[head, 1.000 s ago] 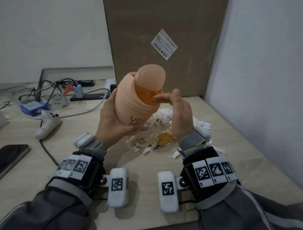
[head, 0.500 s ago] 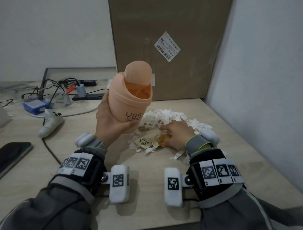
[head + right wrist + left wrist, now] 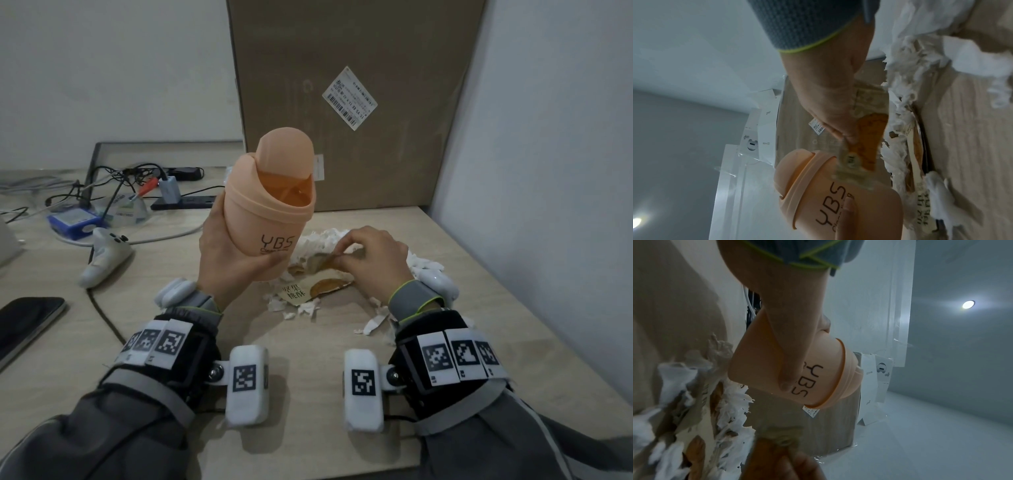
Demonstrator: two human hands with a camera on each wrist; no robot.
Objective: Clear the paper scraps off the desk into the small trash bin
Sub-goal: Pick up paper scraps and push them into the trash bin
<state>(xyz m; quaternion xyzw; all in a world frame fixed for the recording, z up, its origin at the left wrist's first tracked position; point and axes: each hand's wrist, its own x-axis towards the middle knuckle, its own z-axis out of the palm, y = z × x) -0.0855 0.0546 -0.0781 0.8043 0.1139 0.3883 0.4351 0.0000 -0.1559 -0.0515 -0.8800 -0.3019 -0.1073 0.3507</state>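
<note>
My left hand (image 3: 233, 263) grips a small peach trash bin (image 3: 270, 212) marked YBS and holds it above the desk, its swing lid tipped open. In the left wrist view my thumb lies across the bin (image 3: 818, 374). Just right of the bin, my right hand (image 3: 342, 257) pinches a clear snack wrapper (image 3: 323, 262) with an orange print, raised slightly off the pile. The right wrist view shows that wrapper (image 3: 867, 146) hanging from my fingertips beside the bin (image 3: 818, 186). White paper scraps (image 3: 421, 263) lie heaped under and behind my right hand. A second wrapper (image 3: 329, 286) lies flat on the desk.
A tall cardboard box (image 3: 342, 120) stands against the wall behind the pile. A white controller (image 3: 102, 260), a blue box (image 3: 73, 222) and tangled cables (image 3: 137, 192) sit at the left. A dark phone (image 3: 24, 322) lies near the left edge. A wall bounds the desk's right side.
My right hand dropped from the bin's mouth to the scrap pile, took hold of a wrapper, and now lifts it. The bin tilted more upright in my left hand.
</note>
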